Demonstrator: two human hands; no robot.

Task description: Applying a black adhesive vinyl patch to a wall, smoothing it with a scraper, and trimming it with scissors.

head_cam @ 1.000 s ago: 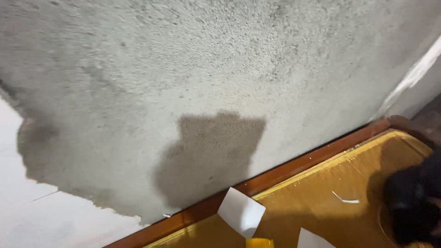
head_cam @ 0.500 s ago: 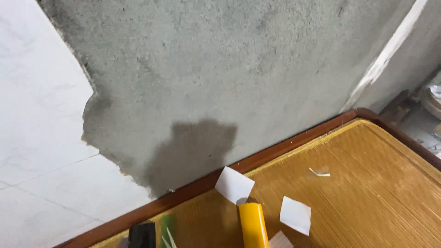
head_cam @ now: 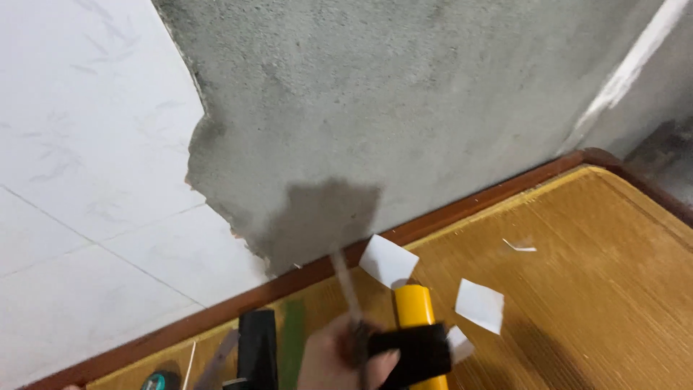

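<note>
One hand, apparently my left hand (head_cam: 338, 355), shows at the bottom edge, blurred by motion. It is closed around a thin pale rod-like tool (head_cam: 346, 285) that points up toward the wall. Just right of it lies a yellow cylindrical handle (head_cam: 413, 309) with a black block (head_cam: 413, 354) across it, touching the fingers. White paper pieces (head_cam: 388, 260) (head_cam: 480, 305) lie on the yellow-brown woven surface (head_cam: 592, 289) beside the handle. My right hand is not in view.
A red-brown wooden rim (head_cam: 462, 213) borders the surface against a rough grey cement wall (head_cam: 404, 101) with a darker damp patch (head_cam: 325, 213). White tiles (head_cam: 86, 180) cover the wall's left part. A black object (head_cam: 258, 347), a green strip (head_cam: 292, 343) and a small scrap (head_cam: 520, 248) also lie there.
The view has swung left and down, so more white tile shows. The hand with the thin tool and the black block have come into view at the bottom.
</note>
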